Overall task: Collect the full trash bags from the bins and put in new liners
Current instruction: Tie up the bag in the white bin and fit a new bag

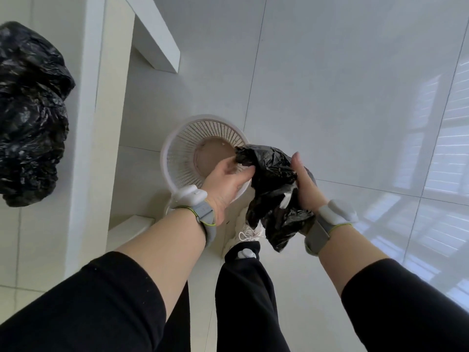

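A white slatted plastic bin [182, 146] stands on the floor below me with no bag in it; its brownish bottom shows. Just above its right rim I hold a crumpled black liner [274, 189] between both hands. My left hand [228, 179] pinches the liner's upper left edge over the bin. My right hand [304, 181] grips the liner's right side, fingers partly hidden behind the plastic. A full black trash bag [28, 115] lies on the white surface at the far left.
A white desk top [83, 123] with its legs runs along the left, the bin tucked beside it. Glossy pale floor tiles [342, 85] spread to the right. My leg and white shoe [250, 233] stand right behind the bin.
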Action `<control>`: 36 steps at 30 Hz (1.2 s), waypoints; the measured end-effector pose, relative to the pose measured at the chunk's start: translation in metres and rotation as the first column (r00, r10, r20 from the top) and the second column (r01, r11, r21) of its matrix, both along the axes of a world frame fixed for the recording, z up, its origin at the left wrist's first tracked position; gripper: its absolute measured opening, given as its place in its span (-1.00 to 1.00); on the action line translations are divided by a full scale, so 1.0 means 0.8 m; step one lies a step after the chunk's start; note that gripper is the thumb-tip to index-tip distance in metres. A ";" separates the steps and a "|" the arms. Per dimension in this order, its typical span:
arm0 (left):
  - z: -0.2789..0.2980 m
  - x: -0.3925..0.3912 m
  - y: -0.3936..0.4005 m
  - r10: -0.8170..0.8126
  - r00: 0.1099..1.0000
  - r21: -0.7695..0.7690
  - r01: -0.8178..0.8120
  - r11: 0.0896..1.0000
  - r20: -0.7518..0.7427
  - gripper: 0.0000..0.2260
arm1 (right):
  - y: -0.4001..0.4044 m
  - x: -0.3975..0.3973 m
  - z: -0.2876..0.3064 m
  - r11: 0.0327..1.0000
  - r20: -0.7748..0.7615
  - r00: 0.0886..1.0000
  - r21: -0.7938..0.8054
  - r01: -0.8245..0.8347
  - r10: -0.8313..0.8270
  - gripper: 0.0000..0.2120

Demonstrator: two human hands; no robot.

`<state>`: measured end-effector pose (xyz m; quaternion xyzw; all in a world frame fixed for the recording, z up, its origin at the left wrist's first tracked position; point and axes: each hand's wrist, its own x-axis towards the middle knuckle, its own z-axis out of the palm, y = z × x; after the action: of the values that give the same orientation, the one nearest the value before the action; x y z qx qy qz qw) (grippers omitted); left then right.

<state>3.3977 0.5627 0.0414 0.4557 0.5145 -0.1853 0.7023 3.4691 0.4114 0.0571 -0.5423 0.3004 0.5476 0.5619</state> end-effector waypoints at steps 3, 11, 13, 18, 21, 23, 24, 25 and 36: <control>0.001 -0.002 0.007 0.041 0.998 -0.088 -0.037 0.995 0.047 -0.66 | 0.020 -0.015 0.002 0.987 -0.107 0.988 0.098 0.125 -0.115 -0.17; -0.009 -0.036 0.047 0.011 1.000 0.069 -0.010 0.998 -0.009 -0.79 | 0.068 -0.036 -0.022 0.976 0.174 0.978 -0.200 -0.082 0.118 -0.74; -0.012 -0.042 0.060 0.059 0.997 0.109 -0.053 0.993 -0.047 -0.91 | 0.067 -0.028 -0.029 0.946 0.230 0.958 -0.309 -0.098 0.174 -0.75; -0.024 -0.065 0.111 0.155 0.982 0.296 -0.116 0.948 -0.112 -0.94 | 0.054 0.006 -0.055 0.539 0.071 0.660 -0.646 -0.541 0.748 -0.59; -0.032 -0.082 0.138 0.229 0.966 0.319 -0.183 0.930 -0.116 -0.89 | 0.063 0.019 -0.066 0.407 -0.039 0.576 -0.670 -0.621 0.816 -0.53; -0.034 -0.092 0.153 0.266 0.954 0.328 -0.210 0.921 -0.136 -0.88 | 0.073 0.026 -0.065 0.524 0.007 0.725 -0.695 -0.492 0.689 -0.58; -0.034 -0.096 0.160 0.279 0.948 0.336 -0.216 0.917 -0.152 -0.88 | 0.075 0.026 -0.062 0.636 0.057 0.829 -0.672 -0.380 0.556 -0.60; -0.036 -0.101 0.167 0.297 0.938 0.342 -0.224 0.912 -0.177 -0.86 | 0.077 0.022 -0.060 0.760 0.127 0.923 -0.613 -0.214 0.363 -0.59; -0.042 -0.110 0.156 0.477 0.825 0.069 -0.480 0.875 -0.303 -0.79 | 0.132 -0.046 -0.065 0.976 0.118 0.992 -0.209 0.067 -0.043 0.09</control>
<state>3.3094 0.6878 0.0077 0.2738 0.7151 -0.0755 0.6387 3.4323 0.5167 0.0053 -0.6206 0.3400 0.4653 0.5318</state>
